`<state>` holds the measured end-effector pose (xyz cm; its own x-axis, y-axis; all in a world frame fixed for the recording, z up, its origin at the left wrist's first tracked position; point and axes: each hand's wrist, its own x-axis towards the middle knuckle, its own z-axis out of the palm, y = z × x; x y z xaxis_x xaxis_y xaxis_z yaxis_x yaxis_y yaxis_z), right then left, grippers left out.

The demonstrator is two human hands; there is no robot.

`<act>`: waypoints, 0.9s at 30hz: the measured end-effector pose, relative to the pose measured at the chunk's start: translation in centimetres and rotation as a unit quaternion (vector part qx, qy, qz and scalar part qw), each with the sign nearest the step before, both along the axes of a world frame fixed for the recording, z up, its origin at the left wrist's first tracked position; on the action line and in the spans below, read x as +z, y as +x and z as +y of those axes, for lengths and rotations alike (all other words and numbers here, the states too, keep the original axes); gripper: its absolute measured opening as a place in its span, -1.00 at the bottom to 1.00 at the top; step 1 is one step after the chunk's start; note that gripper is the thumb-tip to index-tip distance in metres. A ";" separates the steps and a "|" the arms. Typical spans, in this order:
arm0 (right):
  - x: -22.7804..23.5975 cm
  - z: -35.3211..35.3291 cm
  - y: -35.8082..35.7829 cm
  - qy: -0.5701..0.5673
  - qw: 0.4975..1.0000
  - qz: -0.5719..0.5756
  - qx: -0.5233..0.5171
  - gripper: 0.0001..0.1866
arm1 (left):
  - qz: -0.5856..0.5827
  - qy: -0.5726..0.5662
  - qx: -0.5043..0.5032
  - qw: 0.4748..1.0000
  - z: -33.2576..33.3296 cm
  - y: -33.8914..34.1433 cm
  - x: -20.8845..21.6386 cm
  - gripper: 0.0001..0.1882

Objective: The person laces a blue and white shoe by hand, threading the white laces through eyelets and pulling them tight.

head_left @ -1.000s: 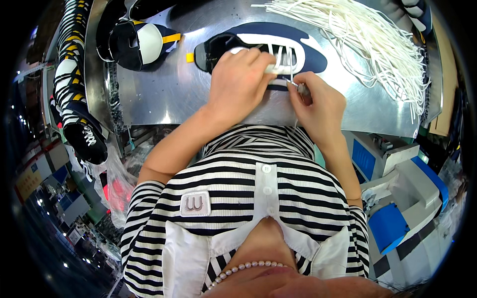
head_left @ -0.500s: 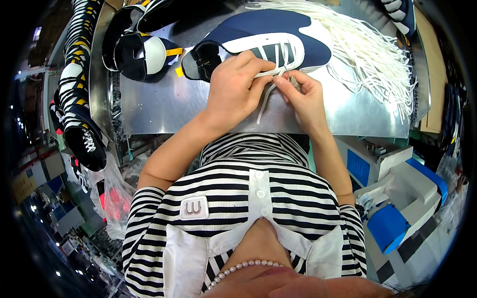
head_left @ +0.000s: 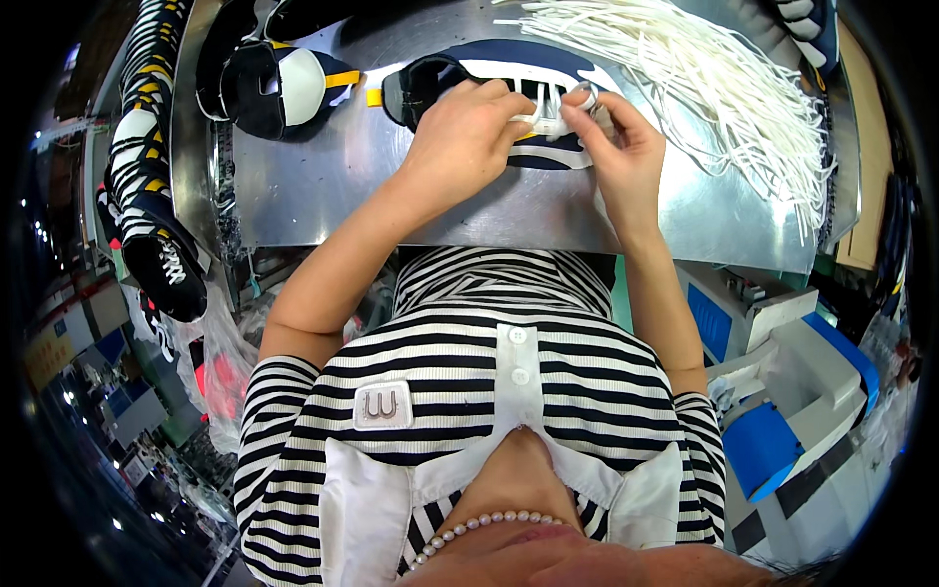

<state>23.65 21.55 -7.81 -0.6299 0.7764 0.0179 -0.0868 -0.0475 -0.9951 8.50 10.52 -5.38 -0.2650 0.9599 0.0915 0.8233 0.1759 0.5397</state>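
A navy and white shoe upper [head_left: 562, 61] lies on the metal table, its black collar opening to the left and the lacing slot facing me. White lace [head_left: 553, 106] crosses the slot in several rows. My left hand [head_left: 465, 137] rests over the near side of the upper, fingers closed in a pinch on the lace by the slot. My right hand [head_left: 626, 147] is at the toe side of the slot, thumb and forefinger pinching a loop of the same lace. Part of the upper is hidden behind my fingers.
A thick bunch of loose white laces [head_left: 714, 98] spreads over the table's right side. Another black and white upper [head_left: 279, 88] with a yellow tab lies at left. A long stack of uppers [head_left: 147, 176] runs beyond the table's left edge. A grey and blue machine [head_left: 782, 411] stands at lower right.
The shoe upper has tipped so its near side and yellow trim show. My right hand has moved up and right with the lace; the loose end hanging toward me is gone from view.
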 end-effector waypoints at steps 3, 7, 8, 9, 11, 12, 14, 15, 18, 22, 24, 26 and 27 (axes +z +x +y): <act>-1.2 0.3 -1.3 -0.006 0.999 0.043 -0.026 -0.87 | -0.061 -0.010 -0.006 0.998 0.1 -0.5 0.1 -0.77; -1.9 0.2 -2.0 0.014 0.997 0.054 -0.053 -0.88 | -0.033 0.036 0.001 0.999 0.2 -0.2 -0.4 -0.70; -1.9 0.2 -2.0 0.011 0.997 0.055 -0.059 -0.89 | -0.021 0.035 0.013 0.999 0.3 0.0 -0.5 -0.69; -2.1 0.3 -2.0 0.024 0.997 0.044 -0.057 -0.86 | -0.009 0.034 0.026 0.999 0.4 0.1 -0.6 -0.68; -2.2 0.5 -2.0 0.053 0.997 0.023 -0.051 -0.81 | 0.014 0.032 0.042 0.999 0.6 0.4 -0.6 -0.68; -1.9 0.5 -1.7 0.051 0.997 0.000 -0.051 -0.79 | 0.024 0.030 0.047 0.998 0.6 0.5 -0.6 -0.68; -0.8 0.0 -0.9 0.049 0.997 -0.044 -0.048 -0.73 | 0.035 0.031 0.051 0.998 0.7 0.6 -0.7 -0.68; -0.6 -0.4 -0.2 0.067 0.994 -0.066 -0.047 -0.72 | 0.034 0.034 0.048 0.998 0.8 0.6 -0.7 -0.68; 0.7 -1.9 2.9 0.086 0.982 -0.168 0.003 -0.78 | 0.032 0.030 0.045 0.998 0.9 0.4 -0.8 -0.69; -0.2 -2.6 3.3 0.101 0.976 -0.189 0.046 -0.83 | 0.029 0.020 0.054 0.998 1.0 0.4 -1.0 -0.69; -0.5 -2.4 2.9 0.108 0.975 -0.192 0.040 -0.85 | 0.019 0.014 0.048 0.999 1.0 0.4 -0.8 -0.70; -0.6 -2.3 2.6 0.107 0.975 -0.192 0.039 -0.85 | 0.016 0.015 0.038 0.999 1.1 0.3 -0.7 -0.70; -0.6 -2.2 2.6 0.104 0.975 -0.193 0.042 -0.85 | 0.018 0.019 0.031 0.999 1.0 0.3 -0.9 -0.70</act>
